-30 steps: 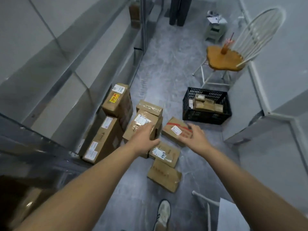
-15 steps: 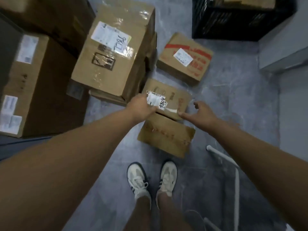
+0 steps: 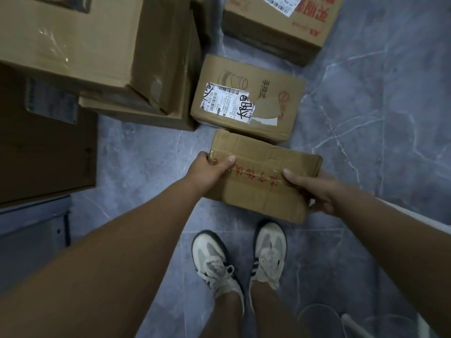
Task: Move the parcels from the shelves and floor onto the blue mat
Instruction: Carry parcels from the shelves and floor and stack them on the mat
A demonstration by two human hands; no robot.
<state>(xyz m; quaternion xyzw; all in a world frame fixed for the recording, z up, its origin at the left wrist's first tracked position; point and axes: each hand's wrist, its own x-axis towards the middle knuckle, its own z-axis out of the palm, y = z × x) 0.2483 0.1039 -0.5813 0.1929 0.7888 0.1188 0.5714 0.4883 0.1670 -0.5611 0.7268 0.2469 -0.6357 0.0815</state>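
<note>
**Small flat parcel gripped at both ends, low over floor**

Item held: one flat rectangular parcel [image 3: 263, 184] of plain brown corrugated card. It is creased and dented, sealed with clear tape and bears red handwriting along the tape line. It lies directly in front of the person's feet, just beside a labelled parcel [image 3: 258, 93]. Whether its underside rests on the floor cannot be told.

Left hand [image 3: 210, 170]: the fingers [image 3: 203, 156] wrap the parcel's left end, with the thumb pressed on top.

Right hand [image 3: 314, 191]: it grips the right end. The thumb lies flat on the top face and the fingers [image 3: 317, 208] curl round the side edge.

Neighbouring stock: the labelled parcel is a squarish brown carton with a white shipping label, black marker writing and a torn strip of tape. Beyond it sits a carton with red print [image 3: 280, 28]. To the left, a large glossy taped box [image 3: 73, 37] lies on top of another carton [image 3: 146, 113]. A darker brown box [image 3: 46, 152] stands at far left.

Surface: the floor [image 3: 390, 106] is smooth grey-blue stone-effect tile with pale veining.

Surroundings: a grey metal shelf base [image 3: 31, 228] shows at lower left, and a white tube [image 3: 415, 213] at right. The person wears pale lace-up sneakers [image 3: 214, 262] with dark trim.
</note>
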